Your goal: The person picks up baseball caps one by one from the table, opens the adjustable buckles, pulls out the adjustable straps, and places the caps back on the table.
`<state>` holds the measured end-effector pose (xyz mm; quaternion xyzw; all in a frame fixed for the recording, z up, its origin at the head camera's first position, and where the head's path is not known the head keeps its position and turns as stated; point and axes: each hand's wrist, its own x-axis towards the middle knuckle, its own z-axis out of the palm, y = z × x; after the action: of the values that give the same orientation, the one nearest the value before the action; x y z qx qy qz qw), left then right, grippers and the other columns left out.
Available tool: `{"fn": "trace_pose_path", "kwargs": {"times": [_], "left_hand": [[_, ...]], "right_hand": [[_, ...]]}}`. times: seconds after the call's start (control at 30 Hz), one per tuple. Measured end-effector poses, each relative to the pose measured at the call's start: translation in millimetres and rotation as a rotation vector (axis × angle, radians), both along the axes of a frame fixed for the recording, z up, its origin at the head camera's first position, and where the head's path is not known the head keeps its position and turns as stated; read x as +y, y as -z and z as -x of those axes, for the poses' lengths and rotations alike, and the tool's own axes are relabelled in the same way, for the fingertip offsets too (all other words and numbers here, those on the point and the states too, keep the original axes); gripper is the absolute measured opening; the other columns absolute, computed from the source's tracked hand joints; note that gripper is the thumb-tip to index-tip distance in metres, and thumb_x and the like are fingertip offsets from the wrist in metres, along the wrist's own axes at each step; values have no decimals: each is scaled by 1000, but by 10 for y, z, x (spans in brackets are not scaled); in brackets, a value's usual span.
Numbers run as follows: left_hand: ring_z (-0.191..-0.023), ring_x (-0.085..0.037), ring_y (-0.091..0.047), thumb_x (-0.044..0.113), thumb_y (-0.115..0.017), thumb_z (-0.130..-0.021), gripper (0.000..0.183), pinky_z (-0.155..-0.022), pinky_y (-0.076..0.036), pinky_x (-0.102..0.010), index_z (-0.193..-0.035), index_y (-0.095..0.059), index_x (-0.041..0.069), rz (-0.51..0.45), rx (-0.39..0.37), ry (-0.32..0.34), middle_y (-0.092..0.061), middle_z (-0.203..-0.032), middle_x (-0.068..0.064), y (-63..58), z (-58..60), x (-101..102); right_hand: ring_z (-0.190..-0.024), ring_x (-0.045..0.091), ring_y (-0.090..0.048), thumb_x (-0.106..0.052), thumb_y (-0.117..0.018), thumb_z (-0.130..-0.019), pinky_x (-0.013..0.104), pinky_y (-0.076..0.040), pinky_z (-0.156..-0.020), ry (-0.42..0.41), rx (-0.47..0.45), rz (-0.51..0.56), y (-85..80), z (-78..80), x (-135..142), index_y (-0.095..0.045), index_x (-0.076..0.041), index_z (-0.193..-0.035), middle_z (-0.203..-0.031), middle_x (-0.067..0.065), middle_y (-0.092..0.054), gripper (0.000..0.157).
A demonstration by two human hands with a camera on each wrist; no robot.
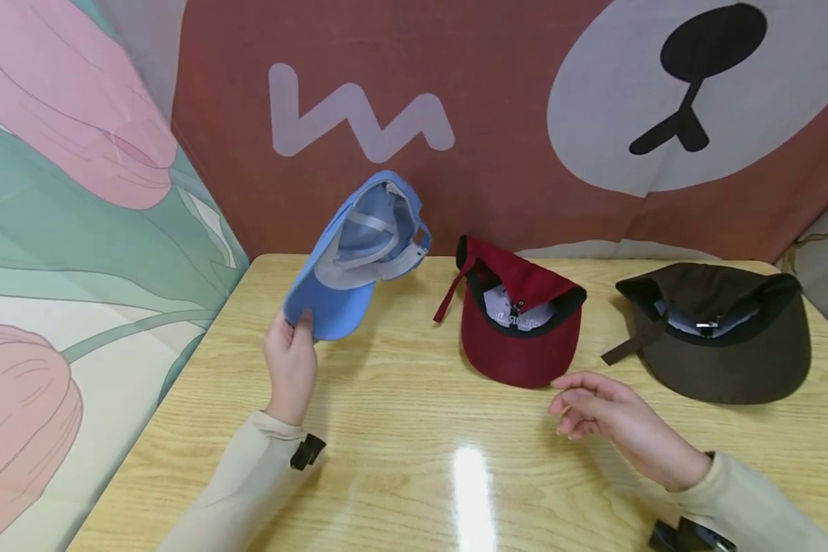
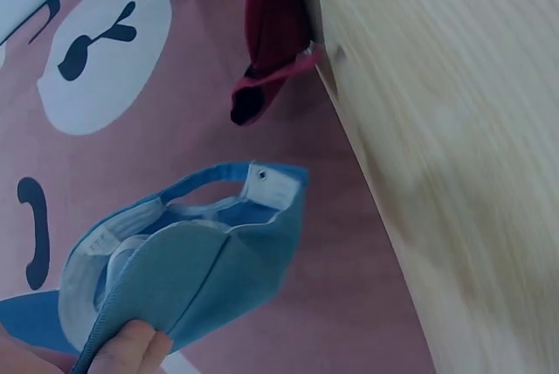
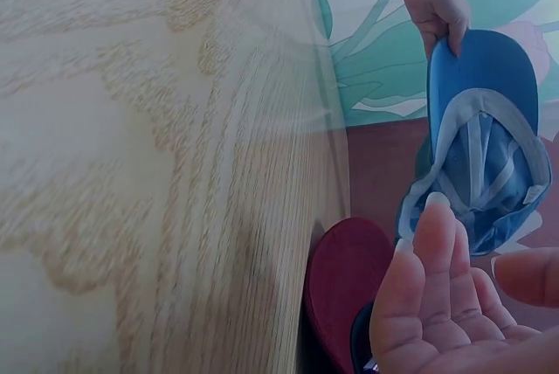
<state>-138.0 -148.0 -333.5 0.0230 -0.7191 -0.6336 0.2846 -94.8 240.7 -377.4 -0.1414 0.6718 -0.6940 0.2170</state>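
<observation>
A light blue baseball cap (image 1: 359, 238) is held up over the left part of the table, its inside and back strap facing me. My left hand (image 1: 293, 366) pinches its brim, thumb on the underside; the left wrist view shows fingertips (image 2: 131, 349) on the brim's other face. My right hand (image 1: 614, 422) holds nothing, its fingers loosely bent, just in front of a dark red cap (image 1: 520, 360). That cap lies upturned on the table with its brim toward me and its strap hanging loose at the left. In the right wrist view the right fingers (image 3: 441, 282) overlap the blue cap.
A dark brown cap (image 1: 731, 368) lies upturned at the right, its loose strap pointing left. The wooden table (image 1: 386, 460) ends at the back against a hanging cloth (image 1: 497, 176) with a cartoon bear. A flower-patterned cloth (image 1: 131, 261) hangs along the left side.
</observation>
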Motion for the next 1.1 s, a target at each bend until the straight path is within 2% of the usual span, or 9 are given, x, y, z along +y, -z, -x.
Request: {"fn": "trace_pose_path", "kwargs": {"times": [0.13, 0.2, 0.43, 0.63, 0.77, 0.97, 1.1], "left_hand": [[-90, -12, -65, -3, -41, -98, 32, -75, -55, -22, -126, -51, -17, -150, -18, 59, -56, -119, -35, 11, -13, 52], [-88, -10, -65, -3, -41, -99, 34, -74, -54, -21, -128, -49, -17, -187, -25, 79, -55, -120, -35, 19, -19, 80], [-89, -7, -65, -4, -39, -100, 35, -77, -54, -22, -132, -46, -15, -228, -52, 143, -55, -123, -32, 36, -52, 170], [-88, -8, -66, -3, -37, -101, 35, -79, -53, -22, -134, -40, -15, -346, -73, 217, -57, -118, -26, 63, -87, 252], [-88, -7, -65, -2, -37, -102, 34, -79, -53, -21, -133, -39, -17, -379, -115, 241, -59, -116, -21, 90, -92, 304], [-89, -7, -66, -1, -36, -103, 35, -81, -53, -23, -135, -38, -15, -423, -176, 269, -58, -121, -22, 83, -127, 378], [-74, -4, -60, 0, -37, -103, 34, -70, -50, -17, -133, -41, -15, -433, -198, 291, -63, -106, -12, 82, -152, 433]], "right_hand": [[-82, 18, -64, -13, -42, -105, 31, -53, -73, 1, -16, -17, -31, 11, -40, -58, -17, -118, -100, 2, -64, 21], [-82, 19, -64, -14, -43, -105, 31, -53, -74, 4, -26, -30, -51, 17, -65, -56, -13, -119, -100, 3, -64, 20], [-82, 19, -64, -16, -44, -105, 31, -53, -73, 4, -33, -54, -112, 34, -153, -51, -3, -121, -100, 5, -63, 23], [-81, 19, -64, -17, -45, -104, 31, -54, -75, -6, -33, -46, -138, 51, -221, -54, -7, -119, -99, 5, -63, 20], [-80, 19, -64, -17, -46, -104, 31, -54, -74, -5, -27, -40, -150, 64, -269, -55, -8, -118, -98, 5, -63, 18], [-79, 19, -64, -17, -47, -104, 32, -54, -73, -3, -20, -54, -187, 76, -359, -51, 0, -120, -97, 7, -63, 24], [-79, 20, -64, -18, -47, -103, 32, -54, -73, 1, -13, -57, -210, 83, -407, -47, 7, -122, -97, 8, -62, 31]]}}
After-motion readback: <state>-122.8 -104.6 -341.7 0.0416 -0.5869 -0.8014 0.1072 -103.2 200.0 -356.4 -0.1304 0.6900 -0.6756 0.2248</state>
